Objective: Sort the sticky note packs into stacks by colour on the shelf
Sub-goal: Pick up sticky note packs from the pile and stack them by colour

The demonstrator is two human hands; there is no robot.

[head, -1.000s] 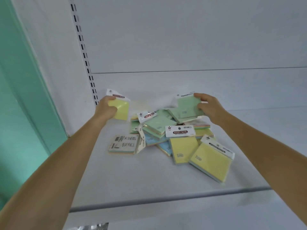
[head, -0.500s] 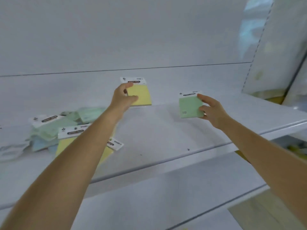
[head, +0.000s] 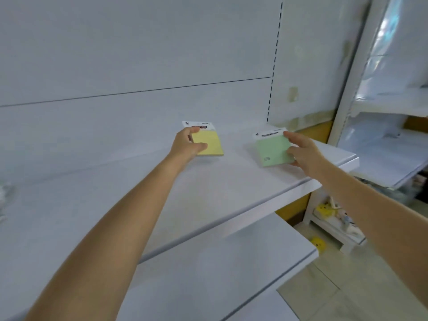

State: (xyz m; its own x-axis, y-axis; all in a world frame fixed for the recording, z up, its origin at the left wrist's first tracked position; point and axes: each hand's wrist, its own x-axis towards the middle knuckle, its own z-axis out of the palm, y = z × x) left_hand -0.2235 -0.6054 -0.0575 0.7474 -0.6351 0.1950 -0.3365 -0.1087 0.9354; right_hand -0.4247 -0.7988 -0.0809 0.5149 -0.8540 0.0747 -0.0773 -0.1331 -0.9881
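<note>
Left hand (head: 188, 144) grips the yellow sticky note pack (head: 207, 142) low over the white shelf (head: 208, 193) — right hand (head: 303, 152) pinches the green sticky note pack (head: 273, 150), nearer the shelf's right end.

Yellow pack (head: 209, 144): left edge hidden under left hand (head: 185, 145), header label part-covered by fingers (head: 193, 130). Green pack (head: 272, 150): right edge behind right hand (head: 304, 155); header print blurred, small print left of fingers unreadable. Whether packs touch shelf (head: 208, 193): cannot tell.
</note>
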